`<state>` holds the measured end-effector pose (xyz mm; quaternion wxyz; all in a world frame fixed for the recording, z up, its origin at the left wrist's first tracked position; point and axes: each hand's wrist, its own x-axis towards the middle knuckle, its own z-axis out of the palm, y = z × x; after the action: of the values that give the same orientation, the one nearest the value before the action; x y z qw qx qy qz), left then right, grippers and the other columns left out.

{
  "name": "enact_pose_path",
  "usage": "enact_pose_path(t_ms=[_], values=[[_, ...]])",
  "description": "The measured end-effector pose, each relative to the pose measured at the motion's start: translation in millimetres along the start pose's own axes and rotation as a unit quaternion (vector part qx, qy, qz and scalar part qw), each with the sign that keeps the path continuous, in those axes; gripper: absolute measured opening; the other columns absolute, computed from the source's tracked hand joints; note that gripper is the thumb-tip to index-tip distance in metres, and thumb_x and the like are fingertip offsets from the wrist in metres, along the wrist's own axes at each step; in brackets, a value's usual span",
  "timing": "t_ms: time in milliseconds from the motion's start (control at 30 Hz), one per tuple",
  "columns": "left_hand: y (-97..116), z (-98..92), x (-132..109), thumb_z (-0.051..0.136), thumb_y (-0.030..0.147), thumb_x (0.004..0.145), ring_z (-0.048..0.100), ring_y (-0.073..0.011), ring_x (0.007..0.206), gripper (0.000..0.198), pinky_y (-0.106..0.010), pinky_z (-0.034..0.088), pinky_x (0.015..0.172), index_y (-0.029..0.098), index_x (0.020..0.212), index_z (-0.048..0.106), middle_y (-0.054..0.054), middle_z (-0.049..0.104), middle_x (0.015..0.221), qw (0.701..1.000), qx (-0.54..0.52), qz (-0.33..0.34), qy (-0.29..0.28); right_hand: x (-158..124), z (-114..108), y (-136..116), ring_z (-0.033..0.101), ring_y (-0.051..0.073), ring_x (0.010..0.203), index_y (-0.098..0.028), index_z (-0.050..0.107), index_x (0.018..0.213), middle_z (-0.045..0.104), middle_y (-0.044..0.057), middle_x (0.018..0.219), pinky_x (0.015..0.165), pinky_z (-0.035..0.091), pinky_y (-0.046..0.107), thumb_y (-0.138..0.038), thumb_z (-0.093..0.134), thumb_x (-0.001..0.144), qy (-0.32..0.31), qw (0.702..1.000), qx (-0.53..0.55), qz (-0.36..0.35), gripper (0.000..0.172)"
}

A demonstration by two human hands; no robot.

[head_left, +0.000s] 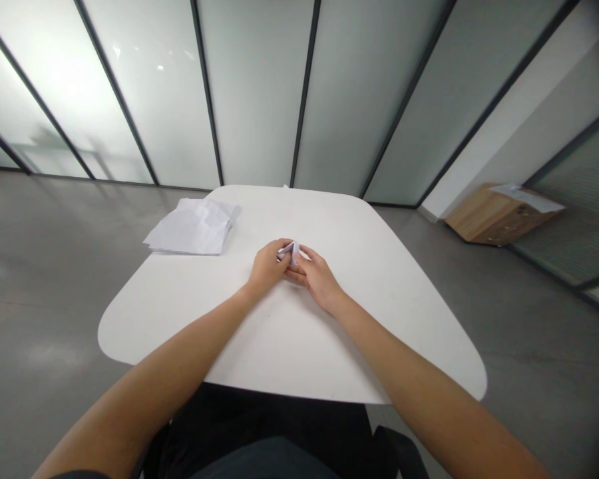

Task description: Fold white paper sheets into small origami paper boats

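A small folded piece of white paper (pixel 288 251) is pinched between both hands at the middle of the white table (pixel 379 293). My left hand (pixel 267 265) closes its fingers on the paper's left side. My right hand (pixel 315 273) grips the right side, fingers curled around it. Both hands rest low over the tabletop, wrists touching it. Most of the paper is hidden by the fingers.
A loose stack of crumpled white sheets (pixel 194 226) lies at the table's far left corner. Frosted glass panels (pixel 254 86) stand behind the table. A wooden cabinet (pixel 499 214) with a paper on top sits on the floor at right. A dark chair edge (pixel 399 452) shows below.
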<state>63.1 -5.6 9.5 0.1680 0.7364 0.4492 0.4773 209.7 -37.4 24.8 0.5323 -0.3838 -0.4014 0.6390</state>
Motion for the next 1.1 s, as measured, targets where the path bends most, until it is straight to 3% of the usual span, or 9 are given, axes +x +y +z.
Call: enact_pose_path(t_ms=[167,300,433,567,700,900,1033,1100], values=[[2.3,0.6,-1.9,0.056,0.014,0.09,0.066,-0.0187,0.099,0.044,-0.028,0.053,0.084,0.024,0.132,0.063,-0.006,0.071,0.116,1.0,0.016,0.012,0.002,1.1,1.2,2.9,0.075,0.021,0.09,-0.026,0.04,0.149,0.076,0.004,0.108,0.086,0.064,0.04,-0.032,0.069,0.092,-0.009,1.0,-0.004,-0.006,0.064],[9.6,1.0,-4.6,0.055,0.007,0.086,0.066,-0.0204,0.102,0.049,-0.031,0.051,0.092,0.026,0.131,0.064,-0.005,0.07,0.117,0.998,0.048,0.027,-0.009,8.5,0.1,13.0,0.071,0.023,0.105,-0.029,0.048,0.145,0.073,0.005,0.116,0.091,0.061,0.04,-0.041,0.062,0.094,-0.049,0.994,-0.079,-0.055,0.054],[15.3,0.9,-6.1,0.051,0.001,0.083,0.064,-0.0222,0.112,0.057,-0.033,0.049,0.099,0.027,0.132,0.063,-0.006,0.069,0.123,0.996,0.074,0.033,-0.03,17.5,-6.8,24.1,0.065,0.025,0.116,-0.032,0.056,0.139,0.071,0.003,0.12,0.101,0.056,0.043,-0.039,0.062,0.092,-0.019,0.972,-0.202,-0.122,0.048],[18.4,0.0,-6.5,0.052,0.003,0.086,0.065,-0.0231,0.112,0.054,-0.033,0.05,0.098,0.027,0.134,0.062,-0.006,0.068,0.124,0.994,0.101,0.024,-0.033,22.4,-11.1,30.1,0.064,0.025,0.117,-0.034,0.055,0.141,0.071,0.001,0.119,0.104,0.053,0.046,-0.038,0.059,0.094,-0.009,0.962,-0.236,-0.135,0.048],[18.5,0.1,-6.3,0.052,0.006,0.089,0.066,-0.0223,0.109,0.052,-0.033,0.051,0.097,0.029,0.135,0.061,-0.006,0.069,0.124,0.994,0.106,0.012,-0.025,18.8,-5.0,27.4,0.065,0.024,0.114,-0.034,0.054,0.142,0.071,0.001,0.117,0.101,0.054,0.044,-0.038,0.062,0.092,-0.013,0.968,-0.22,-0.123,0.051],[15.6,-2.7,-1.9,0.054,0.009,0.089,0.066,-0.0203,0.112,0.05,-0.032,0.05,0.102,0.025,0.135,0.065,-0.005,0.071,0.127,0.998,0.045,0.025,-0.032,5.2,5.1,6.6,0.072,0.024,0.098,-0.028,0.057,0.138,0.074,0.005,0.113,0.086,0.062,0.041,-0.052,0.06,0.093,-0.014,0.995,-0.081,-0.051,0.051],[9.2,-5.4,0.9,0.053,0.013,0.088,0.067,-0.0154,0.081,0.058,-0.029,0.054,0.084,0.024,0.145,0.06,-0.002,0.077,0.103,0.996,-0.003,-0.003,-0.085,0.9,0.5,-5.6,0.075,0.023,0.088,-0.021,0.051,0.142,0.076,0.007,0.103,0.086,0.064,0.043,-0.045,0.07,0.09,0.013,0.997,-0.059,-0.043,0.06],[3.4,-6.6,1.9,0.051,0.011,0.086,0.067,-0.0148,0.077,0.06,-0.029,0.055,0.082,0.024,0.144,0.062,0.0,0.078,0.096,0.994,-0.026,-0.028,-0.099,0.9,-3.5,-8.3,0.076,0.023,0.085,-0.02,0.047,0.146,0.076,0.006,0.096,0.088,0.064,0.045,-0.041,0.073,0.09,0.013,0.997,-0.06,-0.042,0.066]])
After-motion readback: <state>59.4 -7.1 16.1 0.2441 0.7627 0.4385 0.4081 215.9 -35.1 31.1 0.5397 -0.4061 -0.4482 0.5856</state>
